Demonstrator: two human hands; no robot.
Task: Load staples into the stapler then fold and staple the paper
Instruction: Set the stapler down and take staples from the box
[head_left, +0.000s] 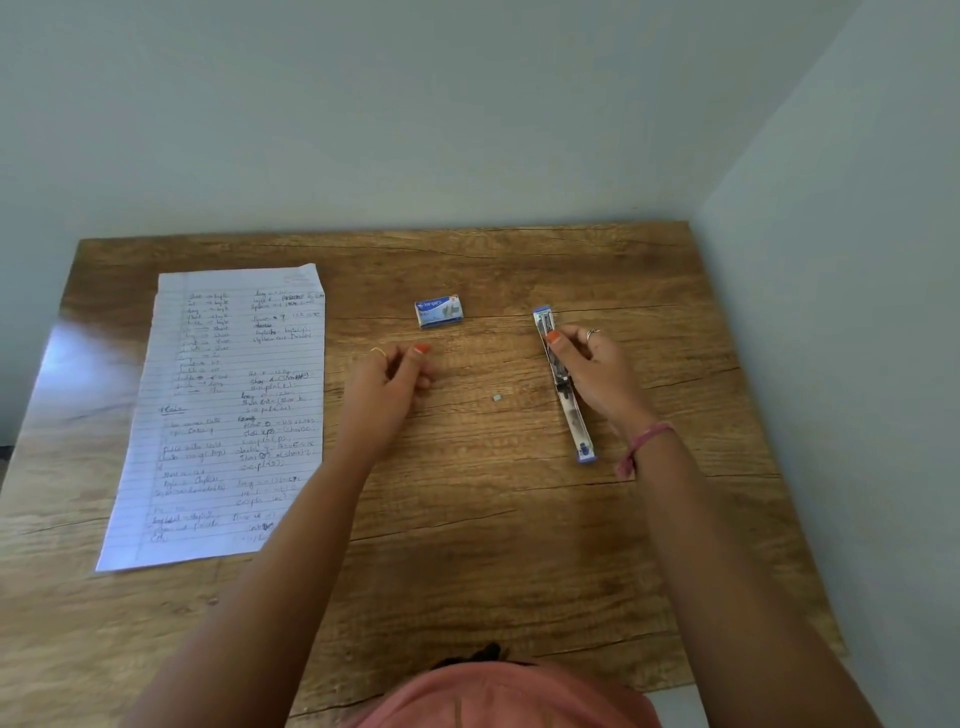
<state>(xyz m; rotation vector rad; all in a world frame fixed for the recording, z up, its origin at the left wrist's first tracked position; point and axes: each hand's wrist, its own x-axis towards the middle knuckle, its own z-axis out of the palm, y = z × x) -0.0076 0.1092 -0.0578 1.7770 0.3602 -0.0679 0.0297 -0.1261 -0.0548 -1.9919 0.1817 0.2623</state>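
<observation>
A blue and silver stapler (570, 410) lies swung fully open in one long line on the wooden table (467, 519), right of centre. My right hand (597, 364) rests over its far half, thumb and fingers pinching the metal channel. My left hand (395, 374) hovers near the table's middle with fingers loosely curled and holds nothing I can see. A small blue staple box (439, 312) lies shut just beyond my left hand. A tiny piece of staples (497, 398) lies between my hands. A lined handwritten sheet of paper (228, 415) lies flat at the left.
The table stands in a corner, with pale walls close behind it and along its right side. Its near edge is by my body.
</observation>
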